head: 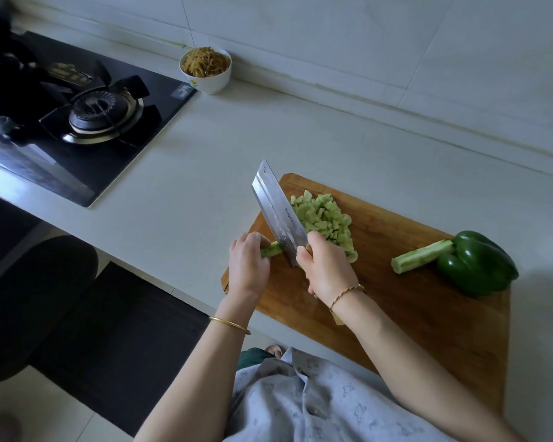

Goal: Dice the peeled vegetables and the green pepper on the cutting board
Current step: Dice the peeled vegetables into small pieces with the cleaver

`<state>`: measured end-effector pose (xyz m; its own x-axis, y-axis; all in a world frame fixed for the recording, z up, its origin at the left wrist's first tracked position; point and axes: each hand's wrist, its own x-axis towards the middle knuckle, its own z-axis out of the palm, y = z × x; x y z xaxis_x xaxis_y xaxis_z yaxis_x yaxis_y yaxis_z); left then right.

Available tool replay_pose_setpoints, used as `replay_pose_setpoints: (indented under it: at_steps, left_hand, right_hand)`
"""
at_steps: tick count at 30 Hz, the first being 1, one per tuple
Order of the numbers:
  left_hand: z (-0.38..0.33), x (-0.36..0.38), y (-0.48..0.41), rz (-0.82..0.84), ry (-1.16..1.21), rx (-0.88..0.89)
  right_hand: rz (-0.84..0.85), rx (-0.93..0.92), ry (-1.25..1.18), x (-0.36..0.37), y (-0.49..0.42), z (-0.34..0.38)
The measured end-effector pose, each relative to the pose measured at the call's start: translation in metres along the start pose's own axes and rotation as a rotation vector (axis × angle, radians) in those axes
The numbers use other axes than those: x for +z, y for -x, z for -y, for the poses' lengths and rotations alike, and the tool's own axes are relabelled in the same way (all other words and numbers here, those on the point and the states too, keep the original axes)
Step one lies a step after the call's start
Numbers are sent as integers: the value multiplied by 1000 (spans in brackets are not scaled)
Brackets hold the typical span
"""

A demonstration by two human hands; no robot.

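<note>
On the wooden cutting board (pixel 396 301) my left hand (pixel 249 263) holds down a short stub of peeled green vegetable (pixel 272 249). My right hand (pixel 326 269) grips the handle of a steel cleaver (pixel 280 215), whose blade stands on the stub right beside my left fingers. A heap of pale green diced pieces (pixel 328 220) lies just right of the blade. Farther right lie a second peeled vegetable piece (pixel 422 256) and a whole green pepper (pixel 478 264), touching each other.
A white bowl of brown shredded food (pixel 205 69) stands by the back wall. A black gas stove (pixel 87 116) occupies the counter's left part. The white countertop (pixel 205 161) lies between stove and board. The board's near edge overhangs the counter front.
</note>
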<state>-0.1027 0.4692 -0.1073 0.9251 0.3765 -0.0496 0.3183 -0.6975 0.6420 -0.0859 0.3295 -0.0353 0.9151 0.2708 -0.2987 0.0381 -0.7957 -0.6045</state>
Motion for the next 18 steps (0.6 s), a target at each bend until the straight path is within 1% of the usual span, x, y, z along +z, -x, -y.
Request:
replay_pose_setpoints:
  at_steps: [5, 14, 18]
  left_hand:
    - [-1, -1, 1, -3, -5, 5]
    - [-2, -1, 1, -2, 14, 2]
    - [-5, -1, 0, 5, 2, 1]
  right_hand:
    - [13, 4, 62, 7, -2, 6]
    - [-31, 30, -82, 2, -1, -3]
    - [-21, 11, -76, -3, 0, 0]
